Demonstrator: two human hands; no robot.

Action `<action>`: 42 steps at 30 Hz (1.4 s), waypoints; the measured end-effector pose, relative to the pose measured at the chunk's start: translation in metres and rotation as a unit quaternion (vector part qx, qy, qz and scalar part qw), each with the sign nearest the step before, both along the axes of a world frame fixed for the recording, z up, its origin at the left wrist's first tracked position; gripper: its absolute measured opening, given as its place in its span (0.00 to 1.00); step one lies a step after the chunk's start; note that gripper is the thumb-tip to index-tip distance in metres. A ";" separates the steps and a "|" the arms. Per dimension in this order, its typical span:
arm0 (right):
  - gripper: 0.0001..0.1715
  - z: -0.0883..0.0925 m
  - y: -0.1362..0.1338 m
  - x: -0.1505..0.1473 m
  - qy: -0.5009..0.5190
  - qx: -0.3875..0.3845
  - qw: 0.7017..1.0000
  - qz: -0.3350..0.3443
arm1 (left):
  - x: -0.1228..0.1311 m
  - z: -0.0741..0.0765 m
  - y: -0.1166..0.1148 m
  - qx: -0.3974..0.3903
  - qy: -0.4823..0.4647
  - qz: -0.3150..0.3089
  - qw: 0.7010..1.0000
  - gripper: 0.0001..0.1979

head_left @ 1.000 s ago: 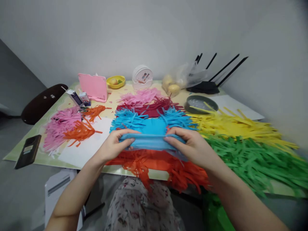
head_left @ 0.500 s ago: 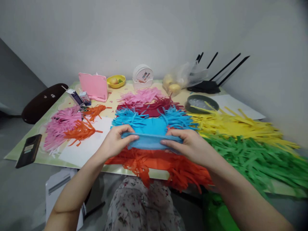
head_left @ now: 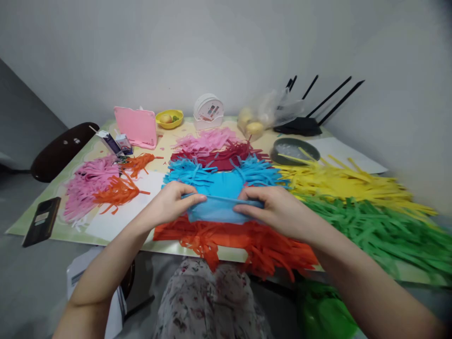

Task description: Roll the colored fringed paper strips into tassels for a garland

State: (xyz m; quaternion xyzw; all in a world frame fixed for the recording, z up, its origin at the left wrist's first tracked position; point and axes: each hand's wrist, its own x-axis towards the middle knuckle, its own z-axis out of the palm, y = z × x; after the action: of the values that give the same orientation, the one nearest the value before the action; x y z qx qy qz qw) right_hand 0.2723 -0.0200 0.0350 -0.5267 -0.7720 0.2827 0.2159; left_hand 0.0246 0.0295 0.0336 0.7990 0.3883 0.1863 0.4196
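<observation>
A sheet of blue tissue paper (head_left: 217, 211) is pinched between my two hands above the table's near side. My left hand (head_left: 179, 200) grips its left end with the thumb on top. On the other end, my right hand (head_left: 265, 203) has thumb and fingers closed. Just beyond lies blue paper (head_left: 226, 182) with fringed bunches at left and right; whether it joins the held part I cannot tell. Fringed orange paper (head_left: 226, 234) lies beneath and nearer me, its strips hanging over the table edge. Dark red fringed paper (head_left: 226, 161) and pink fringed paper (head_left: 208, 140) lie farther back.
Yellow fringe (head_left: 346, 183) and green fringe (head_left: 374, 226) cover the right side. A dark round dish (head_left: 295, 151), a black router (head_left: 300, 126) and a bag of fruit (head_left: 254, 127) stand behind. Leftward are a phone (head_left: 41, 221), pink fringe (head_left: 90, 186) and a pink tablet case (head_left: 136, 126).
My right hand has shifted slightly left along the blue tissue paper, and my hands are a little closer together. Both keep their pinch.
</observation>
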 end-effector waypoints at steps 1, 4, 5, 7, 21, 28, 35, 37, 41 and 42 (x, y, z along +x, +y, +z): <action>0.13 0.001 0.000 0.000 -0.001 0.005 1.000 0.001 | 0.000 0.001 0.001 0.004 0.005 -0.016 1.000 0.18; 0.12 0.003 0.000 -0.001 -0.005 0.015 1.000 0.004 | 0.002 0.003 0.003 -0.004 0.021 -0.053 0.998 0.14; 0.12 0.004 0.000 -0.001 -0.005 0.018 1.000 0.004 | 0.002 0.003 0.004 -0.011 0.027 -0.054 0.998 0.15; 0.11 0.005 0.000 -0.001 -0.003 0.021 1.000 0.003 | 0.003 0.004 0.005 -0.024 0.030 -0.051 0.998 0.17; 0.09 -0.021 -0.010 0.002 0.253 -0.069 0.962 -0.079 | 0.002 -0.015 -0.010 -0.079 -0.145 0.020 0.986 0.10; 0.04 -0.045 -0.016 -0.002 0.373 -0.061 0.922 -0.087 | 0.003 -0.040 -0.016 -0.217 -0.274 0.071 0.934 0.09; 0.09 -0.045 -0.012 -0.007 0.415 -0.059 0.905 -0.079 | 0.003 -0.042 -0.017 -0.138 -0.285 0.038 0.948 0.11; 0.10 -0.045 -0.010 -0.006 0.407 -0.060 0.908 -0.073 | 0.001 -0.041 -0.016 -0.106 -0.269 0.033 0.957 0.10; 0.12 -0.049 -0.007 -0.004 0.401 -0.066 0.911 -0.069 | -0.001 -0.040 -0.014 -0.047 -0.240 0.001 0.970 0.13; 0.14 -0.049 -0.006 -0.004 0.396 -0.062 0.914 -0.066 | -0.001 -0.039 -0.014 -0.029 -0.227 0.000 0.973 0.14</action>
State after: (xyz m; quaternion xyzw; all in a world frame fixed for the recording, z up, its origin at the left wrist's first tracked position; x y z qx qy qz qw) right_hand 0.2682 -0.0264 -0.0145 -0.4337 -0.5676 0.5004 0.4892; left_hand 0.0239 0.0153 -0.0054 0.7229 0.2883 0.3518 0.5201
